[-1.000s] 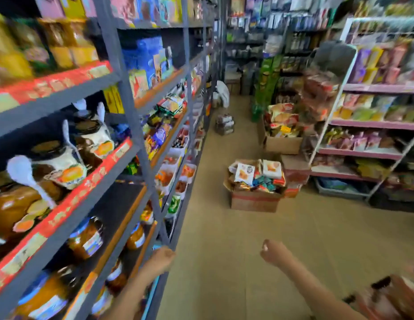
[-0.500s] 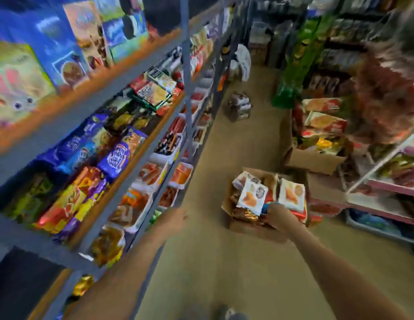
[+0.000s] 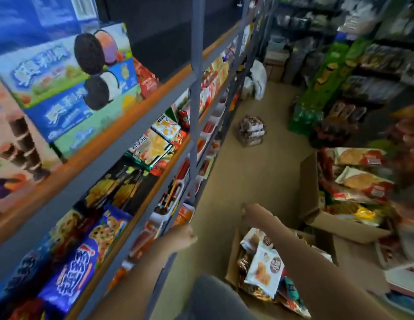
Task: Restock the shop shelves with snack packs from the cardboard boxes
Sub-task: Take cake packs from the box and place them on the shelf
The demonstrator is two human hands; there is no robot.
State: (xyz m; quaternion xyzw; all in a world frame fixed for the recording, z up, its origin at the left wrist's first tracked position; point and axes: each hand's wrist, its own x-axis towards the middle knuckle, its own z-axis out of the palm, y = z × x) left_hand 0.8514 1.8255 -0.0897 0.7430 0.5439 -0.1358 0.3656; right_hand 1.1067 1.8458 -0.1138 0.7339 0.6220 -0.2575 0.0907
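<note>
Bright even light; motion blur throughout; wide-angle warp at edges.

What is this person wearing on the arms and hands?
Both forearms are bare as far as the picture's edge: no sleeves show. The left hand and right hand wear no gloves, and I see no watch or bracelet, though the picture is blurred. Some grey clothing shows at the bottom.

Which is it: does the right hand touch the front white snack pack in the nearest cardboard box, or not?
Apart. The head view shows the right hand past the white snack pack's top edge, with a visible gap between them.
</note>
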